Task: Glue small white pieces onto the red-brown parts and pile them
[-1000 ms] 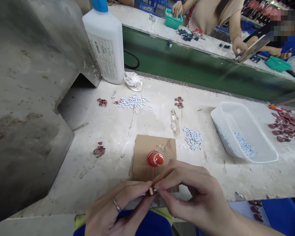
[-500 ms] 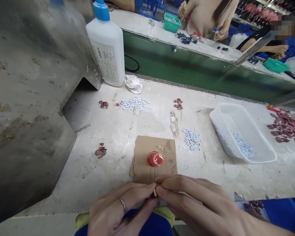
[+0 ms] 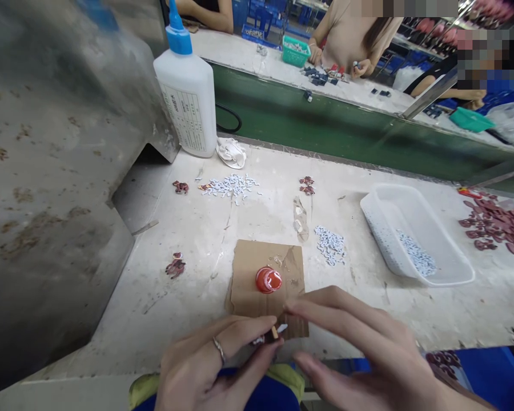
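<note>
**Right hand parts from the small piece**

Since half a second ago, my right hand point(image 3: 360, 348) has come off the pinch: its fingers now spread loose and open, thumb and forefinger apart, just at 3 o'clock of the small piece point(image 3: 274, 332). My left hand point(image 3: 209, 365), one ring on it, grips that piece between thumb and forefinger, close above the near edge of the bench.

Counting what lies about: one cardboard square point(image 3: 265, 279) at 12 o'clock of my hands, with one red cap point(image 3: 268, 280) sitting on it. Two loose heaps of white bits, one point(image 3: 329, 244) at 2 o'clock of the cardboard, one point(image 3: 231, 185) at 11 o'clock. One white tray point(image 3: 381, 228) at 2 o'clock, more white bits inside. One glue bottle point(image 3: 188, 97) with a blue nozzle stands far at 11 o'clock. One spread of dark red pieces point(image 3: 497, 225) lies at the far right.

I see a pale, stained bench point(image 3: 175, 297), a grey metal housing point(image 3: 55, 171) along its left, and a green belt point(image 3: 325, 123) beyond. Past it, other people work at another table point(image 3: 240, 48).
</note>
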`<state>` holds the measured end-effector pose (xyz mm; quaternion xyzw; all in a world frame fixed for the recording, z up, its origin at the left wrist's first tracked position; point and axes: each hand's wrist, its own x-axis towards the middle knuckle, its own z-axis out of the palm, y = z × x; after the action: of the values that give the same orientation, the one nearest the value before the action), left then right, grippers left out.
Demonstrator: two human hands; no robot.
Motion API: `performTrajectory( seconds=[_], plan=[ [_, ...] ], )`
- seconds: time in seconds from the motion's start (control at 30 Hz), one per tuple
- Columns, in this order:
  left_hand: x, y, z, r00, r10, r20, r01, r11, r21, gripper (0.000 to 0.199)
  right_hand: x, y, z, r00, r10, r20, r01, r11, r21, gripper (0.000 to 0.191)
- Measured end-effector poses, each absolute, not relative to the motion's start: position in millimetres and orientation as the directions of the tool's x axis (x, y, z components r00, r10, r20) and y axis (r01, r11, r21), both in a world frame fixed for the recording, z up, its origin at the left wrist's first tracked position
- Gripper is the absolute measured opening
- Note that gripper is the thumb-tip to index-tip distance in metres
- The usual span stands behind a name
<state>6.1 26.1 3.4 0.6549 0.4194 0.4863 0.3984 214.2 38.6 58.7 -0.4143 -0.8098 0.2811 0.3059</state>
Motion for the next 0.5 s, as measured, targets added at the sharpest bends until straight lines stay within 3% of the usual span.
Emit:
performTrajectory(
  seconds=[0.13,0.33,0.5],
  plan=[
    [0,26,4,0.154,0.947,0.282,0.280,-0.316,0.907,0.046,209,45,53,-0.390,0.901,0.193,0.351,0.339,-0.873,0.047],
    [-7,28,8,0.203,0.931,0.304,0.389,-0.361,0.848,0.062,200,53,49,-0.421,0.902,0.095,0.257,0.219,-0.941,0.020],
    [-13,20,7,0.207,0.929,0.306,0.557,-0.369,0.744,0.048,194,62,57,-0.494,0.869,0.006,0.297,0.175,-0.939,0.014]
  ],
)
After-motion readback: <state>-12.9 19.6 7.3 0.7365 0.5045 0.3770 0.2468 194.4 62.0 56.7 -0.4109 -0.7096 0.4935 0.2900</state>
